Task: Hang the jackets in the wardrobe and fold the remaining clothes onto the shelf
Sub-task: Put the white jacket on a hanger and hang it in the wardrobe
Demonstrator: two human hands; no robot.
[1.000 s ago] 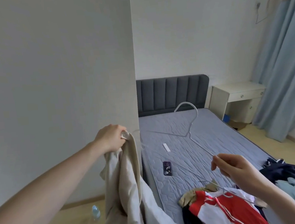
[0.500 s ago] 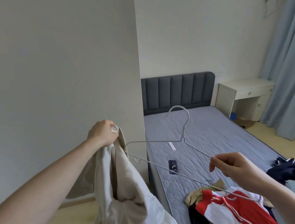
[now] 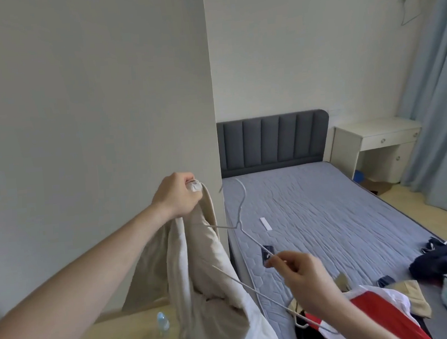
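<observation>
beside the bed (image 3: 327,214), the left hand (image 3: 177,197) grips the beige jacket (image 3: 197,265) by its collar, held high so it hangs open, while the right hand (image 3: 303,275) pinches a wire hanger (image 3: 244,232), angling one arm toward a shoulder.

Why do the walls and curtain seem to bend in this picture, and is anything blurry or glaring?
Head view: the wide-angle lens bows straight lines near the edges, so the curtain leans. Light is soft and even, with no glare and only faint shadows. The thin wire hanger looks slightly smeared, as does the beige jacket gripped by the left hand; the right hand is fairly sharp.
</observation>
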